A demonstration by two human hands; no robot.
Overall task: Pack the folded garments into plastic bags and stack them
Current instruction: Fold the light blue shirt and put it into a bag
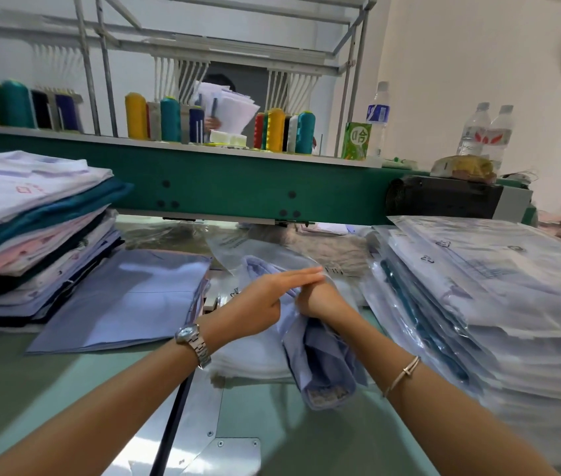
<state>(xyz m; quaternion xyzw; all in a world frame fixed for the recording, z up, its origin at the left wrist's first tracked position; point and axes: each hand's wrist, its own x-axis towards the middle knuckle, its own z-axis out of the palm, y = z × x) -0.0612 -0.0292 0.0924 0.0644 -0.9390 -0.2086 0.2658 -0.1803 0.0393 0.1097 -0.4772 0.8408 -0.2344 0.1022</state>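
— Left hand (265, 297), the one with the metal watch: how does it lie?
— Flat, with fingers straight and together. It is laid across the mouth of a clear plastic bag (238, 247) and over the knuckles of the right hand (320, 298).
— And the right hand?
— It grips a bunched light blue fabric garment (317, 365). The cloth hangs from the fist toward the pale green counter (31, 389), and its upper end shows through the bag. The right fingertips are hidden under the left hand's fingers.
— Where is the packed work?
— On the right, a tall stack of garments in clear bags (499, 297) stands on the counter, just beside the right forearm.
— And the unpacked?
— On the left is a leaning pile of folded garments (24, 228) in white, teal, pink and dark cloth. A flat light blue folded shirt (124, 300) lies at its foot.
— What is behind the hands?
— A long green machine beam (238, 182) crosses above the counter, with coloured thread cones (275, 128) and clear water bottles (482, 132) on top of it
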